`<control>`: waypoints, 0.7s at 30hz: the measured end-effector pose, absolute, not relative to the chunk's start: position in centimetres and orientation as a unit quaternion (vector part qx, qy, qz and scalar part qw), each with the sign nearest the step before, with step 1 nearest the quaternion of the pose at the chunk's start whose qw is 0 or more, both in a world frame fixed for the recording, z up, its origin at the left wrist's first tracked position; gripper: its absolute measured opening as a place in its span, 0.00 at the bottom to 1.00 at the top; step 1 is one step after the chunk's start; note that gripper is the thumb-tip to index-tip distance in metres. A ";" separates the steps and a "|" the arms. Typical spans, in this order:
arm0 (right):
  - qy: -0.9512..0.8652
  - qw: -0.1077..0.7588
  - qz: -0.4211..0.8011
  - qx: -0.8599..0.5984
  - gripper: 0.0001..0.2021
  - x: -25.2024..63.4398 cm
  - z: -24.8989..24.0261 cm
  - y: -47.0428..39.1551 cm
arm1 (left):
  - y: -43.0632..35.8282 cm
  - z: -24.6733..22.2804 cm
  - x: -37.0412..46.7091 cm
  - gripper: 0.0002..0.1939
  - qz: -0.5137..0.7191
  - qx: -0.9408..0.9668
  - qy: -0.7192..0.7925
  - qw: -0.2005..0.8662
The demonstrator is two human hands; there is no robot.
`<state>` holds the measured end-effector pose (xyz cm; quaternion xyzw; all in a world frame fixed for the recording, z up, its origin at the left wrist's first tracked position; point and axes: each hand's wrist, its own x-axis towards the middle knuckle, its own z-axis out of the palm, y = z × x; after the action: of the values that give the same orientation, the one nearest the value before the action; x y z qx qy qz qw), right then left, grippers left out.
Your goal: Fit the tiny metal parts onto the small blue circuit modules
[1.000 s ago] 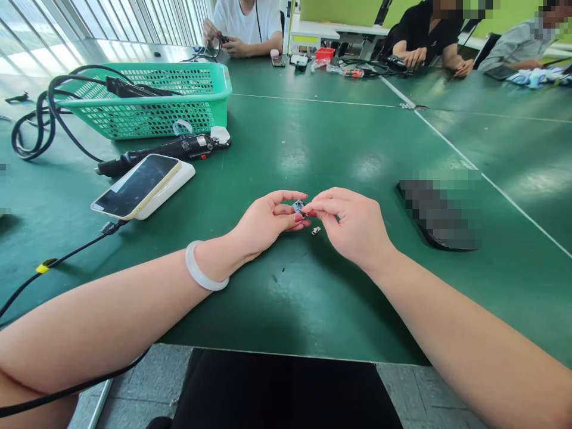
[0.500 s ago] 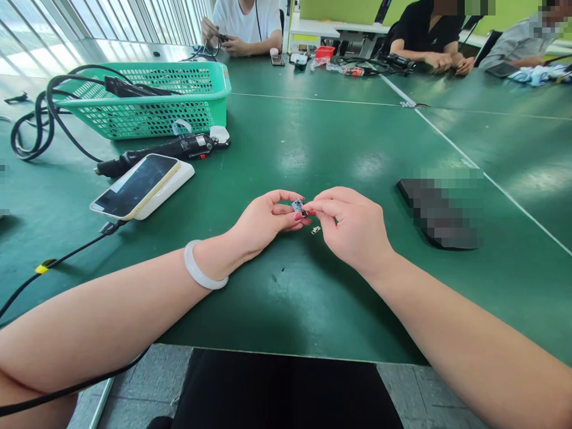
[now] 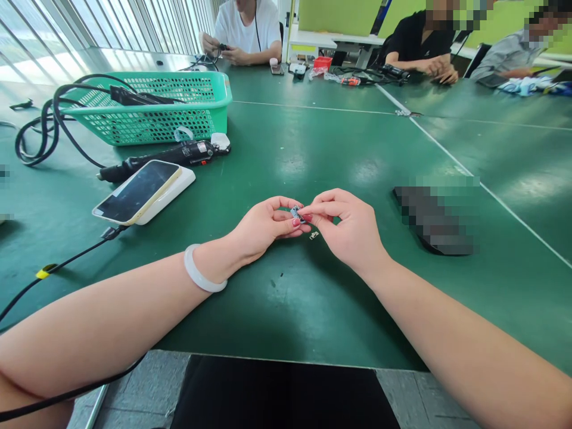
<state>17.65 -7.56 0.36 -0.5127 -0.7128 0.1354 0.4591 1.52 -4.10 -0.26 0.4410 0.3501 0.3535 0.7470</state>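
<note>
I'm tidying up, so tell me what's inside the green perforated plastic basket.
The green perforated plastic basket holds a long black object, with black cable draped over the basket's left end. The near wall screens the bottom; anything lying low there cannot be made out.

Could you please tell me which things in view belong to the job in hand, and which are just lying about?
In hand, or likely part of it:
left hand, holding the small grey-blue part
right hand, fingertips at that part
small metal piece beside them, probably

Apparently lying about:
phone
black tool
green basket
dark, pixelated object
</note>
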 end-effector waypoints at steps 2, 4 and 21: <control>-0.711 0.465 0.151 -0.505 0.07 17.7 0.4 -7.4 | -4.1 -0.2 1.5 0.10 0.352 0.441 0.353 0.747; -0.711 0.464 0.174 -0.499 0.07 17.7 0.5 -7.2 | -4.2 0.0 1.5 0.10 0.346 0.440 0.360 0.747; -0.755 0.378 0.182 -0.504 0.06 17.6 1.5 -7.4 | -4.6 0.8 0.8 0.18 0.337 0.456 0.367 0.737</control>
<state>17.57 -7.42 1.53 -0.5040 -0.7552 0.1822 0.3775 0.84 -4.58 0.75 0.4562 0.3669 0.3373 0.7372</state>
